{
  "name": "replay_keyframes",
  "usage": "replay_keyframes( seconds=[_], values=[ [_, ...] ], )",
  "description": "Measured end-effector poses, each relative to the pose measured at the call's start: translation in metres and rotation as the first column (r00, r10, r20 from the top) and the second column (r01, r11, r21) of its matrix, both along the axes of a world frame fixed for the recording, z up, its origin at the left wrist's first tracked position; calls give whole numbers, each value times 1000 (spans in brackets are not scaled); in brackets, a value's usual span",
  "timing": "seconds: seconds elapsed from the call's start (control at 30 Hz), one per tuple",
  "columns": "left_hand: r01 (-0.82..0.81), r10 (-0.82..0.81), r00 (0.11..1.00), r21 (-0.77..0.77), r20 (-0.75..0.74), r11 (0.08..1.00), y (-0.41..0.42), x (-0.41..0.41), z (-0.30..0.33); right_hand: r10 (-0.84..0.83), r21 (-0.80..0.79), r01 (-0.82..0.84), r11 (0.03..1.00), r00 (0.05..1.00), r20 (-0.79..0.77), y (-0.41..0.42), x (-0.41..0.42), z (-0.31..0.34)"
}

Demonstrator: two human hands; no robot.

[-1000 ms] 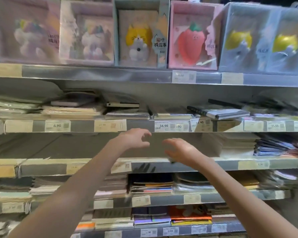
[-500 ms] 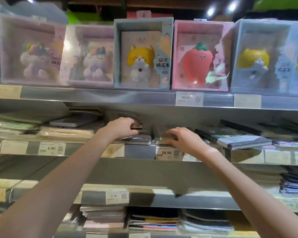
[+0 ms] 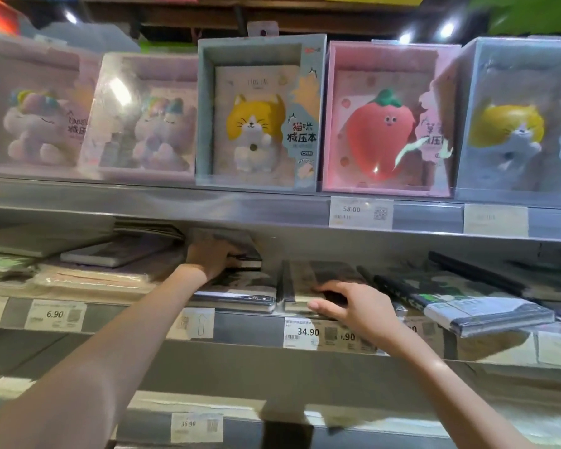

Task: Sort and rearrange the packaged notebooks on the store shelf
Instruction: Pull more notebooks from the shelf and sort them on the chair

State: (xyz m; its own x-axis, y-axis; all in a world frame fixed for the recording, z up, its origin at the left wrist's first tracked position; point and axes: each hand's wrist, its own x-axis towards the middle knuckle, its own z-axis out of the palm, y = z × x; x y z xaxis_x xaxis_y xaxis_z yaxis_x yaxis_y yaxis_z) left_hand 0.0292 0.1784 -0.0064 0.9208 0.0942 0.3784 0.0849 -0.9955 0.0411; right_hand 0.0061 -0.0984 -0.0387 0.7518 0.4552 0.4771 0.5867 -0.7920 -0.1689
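Both hands have reached the notebook shelf: left hand [image 3: 212, 259] seemingly gripping a stacked notebook [image 3: 240, 259], right hand [image 3: 353, 304] flat on another notebook [image 3: 321, 277], so sorting begins.

Grey-blue cat box [image 3: 204, 118], pink strawberry box [image 3: 332, 118] (notebooks [image 3: 324, 277] seemingly dark-patterned).

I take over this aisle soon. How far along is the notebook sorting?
Early. Nothing looks finished. In hand: left hand grips a small stack; right hand rests on the dark notebook. Left: the skewed notebooks to the right.
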Motion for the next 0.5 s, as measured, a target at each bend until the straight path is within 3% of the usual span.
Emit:
replay_keyframes(
  seconds=[0.17, 0.4, 0.5],
  values=[
    [-7, 6, 999, 2, 32, 1000, -4, -7, 15, 4, 29, -3, 1000, 999, -52, -1, -1, 1],
    [5, -13, 989, -55, -148, 998, -16, -47, 26, 36, 19, -32, 999, 961, -273, -4, -2, 21],
    [-74, 79, 995, 67, -66, 995, -26, -69, 19, 64, -18, -75, 997, 935, -347, -4, 0, 32]
  ],
)
